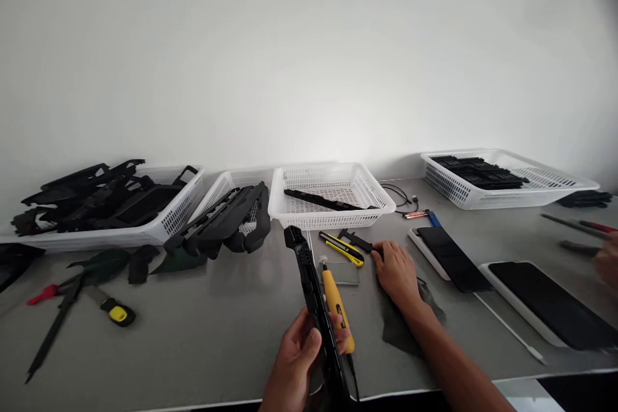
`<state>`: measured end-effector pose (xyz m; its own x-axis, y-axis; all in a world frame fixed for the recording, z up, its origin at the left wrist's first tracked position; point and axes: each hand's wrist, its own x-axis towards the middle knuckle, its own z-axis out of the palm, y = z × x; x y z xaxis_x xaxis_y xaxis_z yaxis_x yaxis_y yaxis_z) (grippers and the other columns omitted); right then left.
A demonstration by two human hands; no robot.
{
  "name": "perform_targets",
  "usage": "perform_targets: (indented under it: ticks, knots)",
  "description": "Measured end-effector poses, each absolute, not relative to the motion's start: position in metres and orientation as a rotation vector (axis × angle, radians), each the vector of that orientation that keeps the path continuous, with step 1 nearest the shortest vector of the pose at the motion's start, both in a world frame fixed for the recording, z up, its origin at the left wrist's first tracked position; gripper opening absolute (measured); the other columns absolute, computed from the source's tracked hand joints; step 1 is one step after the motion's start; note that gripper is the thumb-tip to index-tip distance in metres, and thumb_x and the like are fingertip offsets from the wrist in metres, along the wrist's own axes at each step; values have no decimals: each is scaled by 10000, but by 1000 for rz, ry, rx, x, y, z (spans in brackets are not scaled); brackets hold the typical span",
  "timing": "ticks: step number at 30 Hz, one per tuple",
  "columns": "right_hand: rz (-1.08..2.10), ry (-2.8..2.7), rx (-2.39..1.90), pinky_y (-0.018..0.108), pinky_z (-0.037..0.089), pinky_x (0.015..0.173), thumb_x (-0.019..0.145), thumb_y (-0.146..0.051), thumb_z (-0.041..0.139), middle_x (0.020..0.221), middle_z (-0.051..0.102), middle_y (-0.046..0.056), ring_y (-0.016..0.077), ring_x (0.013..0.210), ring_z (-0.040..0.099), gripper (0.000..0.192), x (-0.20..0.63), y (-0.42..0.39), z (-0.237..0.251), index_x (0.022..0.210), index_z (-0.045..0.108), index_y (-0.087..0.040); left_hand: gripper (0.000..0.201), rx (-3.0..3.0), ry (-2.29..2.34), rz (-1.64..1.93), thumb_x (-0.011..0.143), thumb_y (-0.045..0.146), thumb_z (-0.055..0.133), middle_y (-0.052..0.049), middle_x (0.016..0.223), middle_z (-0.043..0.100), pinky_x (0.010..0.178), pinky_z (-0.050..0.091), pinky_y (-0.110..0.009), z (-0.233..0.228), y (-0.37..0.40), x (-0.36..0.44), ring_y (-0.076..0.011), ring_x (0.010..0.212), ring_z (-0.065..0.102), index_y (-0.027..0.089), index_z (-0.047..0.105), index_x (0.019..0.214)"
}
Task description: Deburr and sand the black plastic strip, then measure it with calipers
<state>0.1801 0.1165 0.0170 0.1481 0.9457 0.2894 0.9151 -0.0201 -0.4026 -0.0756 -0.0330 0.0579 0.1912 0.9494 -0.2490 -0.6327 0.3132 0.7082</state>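
My left hand [299, 354] grips a long black plastic trim piece [313, 290] near its lower end, thumb across the front, with the piece tilted upward over the table's front. Over the table to the right, my right hand [396, 269] has its fingers closed on the end of a dark caliper [356, 241]. A yellow utility knife [342, 248] lies just left of the caliper. Behind the trim piece rests a yellow corded pen-shaped tool [338, 309]. Dark cloth [403, 328] is partly hidden beneath my right forearm.
A white basket [284, 203] holds one black strip. Other baskets at left [167, 225] and right [447, 196] hold black parts. Dark trim pieces [241, 219] overhang another basket. Two dark-topped white devices [449, 257] lie at right. A scraper [116, 310] lies left. Another person's hand [608, 261] shows at the right edge.
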Motion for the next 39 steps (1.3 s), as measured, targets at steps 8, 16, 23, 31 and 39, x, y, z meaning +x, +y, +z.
perform_targets:
  ticks: [8, 16, 23, 31, 39]
  knots:
    - [164, -1763, -1989, 341, 457, 716, 980, -412, 591, 1008, 792, 98, 269, 900, 735, 251, 204, 119, 38, 1022, 731, -208, 524, 467, 734, 1283, 830, 488, 897, -92, 1219, 760, 1169, 498, -543, 72, -63, -89, -416, 1303, 693, 302, 784, 1306]
    - [251, -1730, -1854, 344, 462, 699, 906, -538, 626, 976, 790, 76, 267, 836, 723, 389, 233, 98, 103, 1131, 729, -238, 638, 595, 859, 1411, 891, 547, 825, -191, 1535, 636, 1024, 618, -518, 99, -49, -78, -416, 1344, 667, 266, 641, 1433]
    - [563, -1819, -1392, 319, 581, 761, 946, -625, 655, 950, 785, 77, 239, 890, 742, 438, 190, 37, 180, 1118, 756, -236, 644, 639, 903, 1429, 829, 573, 873, -183, 1441, 706, 974, 645, -464, 112, -34, -41, -362, 1255, 713, 233, 681, 1341]
    - [680, -1996, -1279, 302, 582, 802, 1003, -497, 619, 1068, 806, 52, 219, 929, 760, 275, 152, 11, 186, 1091, 765, -281, 568, 631, 825, 1465, 848, 499, 878, -163, 1429, 715, 1003, 626, -460, 129, -37, -16, -372, 1305, 680, 242, 725, 1331]
    - [661, -2019, -1312, 256, 472, 615, 1004, -528, 624, 796, 753, 13, 155, 657, 653, 347, 147, 11, 183, 834, 722, -242, 721, 610, 861, 1479, 830, 520, 889, -169, 1359, 746, 1001, 622, -446, 124, -40, -18, -365, 1269, 698, 264, 651, 1461]
